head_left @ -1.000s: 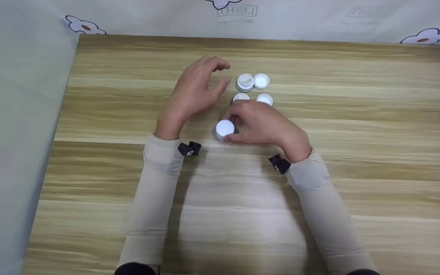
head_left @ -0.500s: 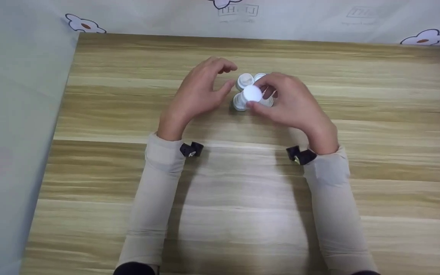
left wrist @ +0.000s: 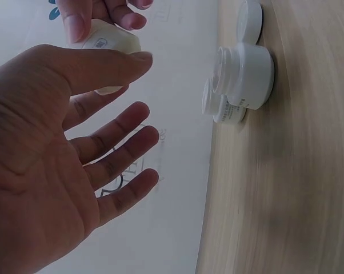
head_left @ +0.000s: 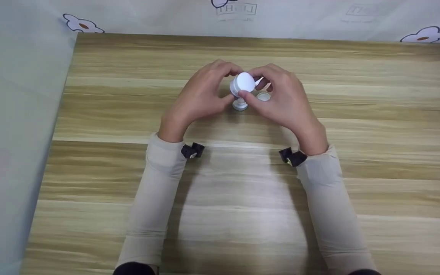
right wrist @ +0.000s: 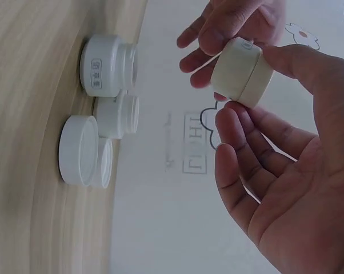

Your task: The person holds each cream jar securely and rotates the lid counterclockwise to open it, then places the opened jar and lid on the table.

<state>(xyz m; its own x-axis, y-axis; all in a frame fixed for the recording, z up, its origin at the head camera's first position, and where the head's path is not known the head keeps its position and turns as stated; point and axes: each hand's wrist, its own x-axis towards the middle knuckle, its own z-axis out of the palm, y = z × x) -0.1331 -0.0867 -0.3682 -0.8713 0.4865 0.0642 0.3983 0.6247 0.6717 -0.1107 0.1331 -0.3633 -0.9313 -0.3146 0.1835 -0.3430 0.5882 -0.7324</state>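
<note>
A small white cosmetic jar [head_left: 234, 88] with its lid [head_left: 246, 81] on is held up off the table, tilted, between both hands. My right hand [head_left: 287, 97] grips it at the lid, thumb on one side and fingers on the other. My left hand [head_left: 203, 91] pinches the jar's body with thumb and index finger; its other fingers are spread in the left wrist view. Below stand two lidless white jars, the nearer jar [right wrist: 102, 65] and the farther jar [right wrist: 109, 116]. Beside them lie two loose lids, a nearer lid [right wrist: 78, 151] and a farther lid [right wrist: 106, 162].
The wood-grain table [head_left: 239, 214] stretches around the hands. A pale cloth [head_left: 159, 17] with printed flowers and lettering hangs behind its far edge. Small black wrist cameras sit on both sleeves.
My right hand has lifted the lidded jar from the table and carried it away from the body, to the other jars. My left hand has shifted slightly right and taken hold of it.
</note>
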